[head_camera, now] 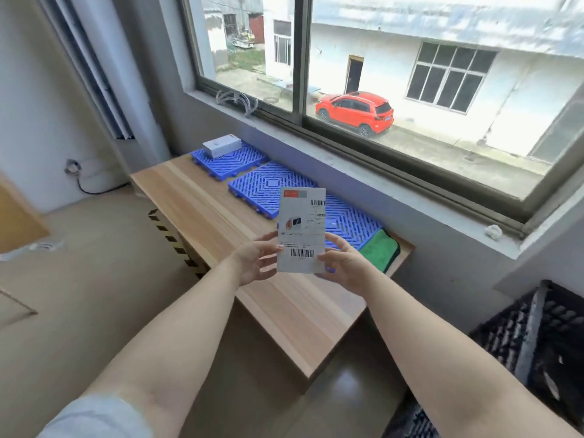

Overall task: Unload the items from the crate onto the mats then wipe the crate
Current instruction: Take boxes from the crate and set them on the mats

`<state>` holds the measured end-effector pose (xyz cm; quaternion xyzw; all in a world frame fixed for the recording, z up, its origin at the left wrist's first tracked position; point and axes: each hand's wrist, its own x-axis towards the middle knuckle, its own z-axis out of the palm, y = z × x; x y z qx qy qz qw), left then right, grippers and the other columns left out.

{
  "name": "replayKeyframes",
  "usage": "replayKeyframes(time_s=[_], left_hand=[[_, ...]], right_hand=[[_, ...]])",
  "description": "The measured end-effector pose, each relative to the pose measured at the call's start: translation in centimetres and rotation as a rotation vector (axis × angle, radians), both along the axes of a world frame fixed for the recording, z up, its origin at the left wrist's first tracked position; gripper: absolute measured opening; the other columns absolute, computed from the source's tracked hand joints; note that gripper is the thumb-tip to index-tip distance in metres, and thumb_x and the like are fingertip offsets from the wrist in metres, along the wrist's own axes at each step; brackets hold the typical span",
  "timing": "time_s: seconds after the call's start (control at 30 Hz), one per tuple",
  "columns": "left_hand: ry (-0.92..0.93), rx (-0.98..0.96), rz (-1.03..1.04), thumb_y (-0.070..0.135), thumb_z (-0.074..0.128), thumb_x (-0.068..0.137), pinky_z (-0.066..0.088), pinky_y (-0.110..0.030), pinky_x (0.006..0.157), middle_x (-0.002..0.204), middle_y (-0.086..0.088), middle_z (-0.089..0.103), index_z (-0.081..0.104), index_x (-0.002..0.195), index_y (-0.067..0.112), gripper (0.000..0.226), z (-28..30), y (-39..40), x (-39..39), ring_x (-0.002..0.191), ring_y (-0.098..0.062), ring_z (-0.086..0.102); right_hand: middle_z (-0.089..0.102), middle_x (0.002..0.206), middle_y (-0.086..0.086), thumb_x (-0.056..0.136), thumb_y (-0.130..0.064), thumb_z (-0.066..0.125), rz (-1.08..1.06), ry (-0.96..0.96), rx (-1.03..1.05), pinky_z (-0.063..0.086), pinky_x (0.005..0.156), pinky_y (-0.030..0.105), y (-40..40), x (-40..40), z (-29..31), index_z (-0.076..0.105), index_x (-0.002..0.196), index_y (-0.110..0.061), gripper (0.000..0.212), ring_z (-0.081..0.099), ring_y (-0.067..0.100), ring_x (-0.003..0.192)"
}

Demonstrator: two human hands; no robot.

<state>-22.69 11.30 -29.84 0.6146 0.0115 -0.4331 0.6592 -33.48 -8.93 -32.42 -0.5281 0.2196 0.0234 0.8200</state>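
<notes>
Both hands, left and right, pinch the lower edges of a flat white box held upright above the bench, near the mats. It looks light, stiff and smooth; gripping its side edges should suit.

Bright daylight through the wide dark-framed sliding window, with white walls outside nearly washed out. Evenly lit across the long pale wooden table; only soft, faint shadows. Mild sheen on the brown floor at bottom. Strong wide-angle bending at the edges, the window frame bowed and tilted. Slight softness overall. Small print on the white barcoded box unreadable. Motion blur heavy on the black perforated plastic crate at lower right.
</notes>
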Motion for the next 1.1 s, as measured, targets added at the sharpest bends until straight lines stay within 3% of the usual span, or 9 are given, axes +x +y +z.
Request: replayKeyframes(time_s=[0.2,0.4,0.53,0.6,0.77,0.9,1.1], left_hand=[[0.026,-0.014,0.128,0.007,0.066,0.085,0.050,-0.038,0.080,0.111,-0.004,0.068,0.063,0.120,0.034,0.044,0.1,8.8,5.3,0.105,-0.023,0.061],[0.015,-0.021,0.289,0.010,0.062,0.088,0.042,-0.038,0.086,0.097,0.002,0.072,0.067,0.109,0.037,0.036,-0.3,14.9,9.8,0.101,-0.019,0.059],[0.011,-0.027,0.363,0.012,0.060,0.086,0.045,-0.033,0.079,0.108,0.000,0.071,0.066,0.117,0.038,0.040,-0.6,17.8,13.1,0.102,-0.020,0.059],[0.012,-0.018,0.398,0.012,0.060,0.086,0.046,-0.030,0.075,0.105,-0.001,0.073,0.064,0.122,0.036,0.043,-0.8,18.8,15.0,0.099,-0.020,0.061],[0.033,-0.017,0.481,0.007,0.059,0.087,0.045,-0.031,0.070,0.085,0.001,0.075,0.065,0.111,0.029,0.033,-1.1,19.9,20.5,0.088,-0.019,0.062],[0.032,0.026,0.514,0.008,0.059,0.086,0.046,-0.031,0.068,0.090,0.002,0.072,0.066,0.108,0.029,0.031,-0.6,19.5,26.3,0.083,-0.018,0.062],[-0.057,0.056,0.607,0.014,0.058,0.090,0.045,-0.028,0.060,0.090,-0.001,0.067,0.062,0.091,0.020,0.007,2.7,19.8,36.4,0.079,-0.018,0.059]], right_hand=[[0.062,0.128,0.006,0.086,0.004,0.059,0.128,0.030,-0.080,0.051,0.091,0.050,7.6,7.9,0.3,0.047,0.137,-0.024,0.060,0.060,0.027,0.115],[0.070,0.114,0.000,0.088,0.001,0.059,0.250,0.060,-0.166,0.051,0.092,0.047,14.5,15.4,1.3,0.056,0.126,-0.025,0.047,0.061,0.024,0.114],[0.071,0.112,-0.004,0.088,-0.001,0.059,0.306,0.064,-0.146,0.050,0.095,0.048,17.5,20.3,1.7,0.060,0.117,-0.030,0.042,0.061,0.021,0.112],[0.070,0.115,-0.003,0.087,-0.004,0.060,0.343,0.049,-0.140,0.050,0.093,0.046,18.4,22.6,1.4,0.060,0.120,-0.030,0.042,0.061,0.020,0.112],[0.070,0.119,-0.003,0.086,-0.015,0.064,0.447,0.014,-0.147,0.049,0.096,0.046,19.0,29.4,0.1,0.057,0.130,-0.028,0.047,0.060,0.020,0.117],[0.070,0.118,-0.003,0.090,-0.019,0.060,0.468,-0.009,-0.135,0.045,0.101,0.048,18.8,35.8,0.3,0.061,0.128,-0.030,0.039,0.060,0.021,0.117],[0.070,0.119,-0.001,0.093,-0.012,0.056,0.489,-0.081,-0.088,0.048,0.098,0.046,19.5,46.4,3.5,0.059,0.131,-0.029,0.042,0.058,0.024,0.118]])
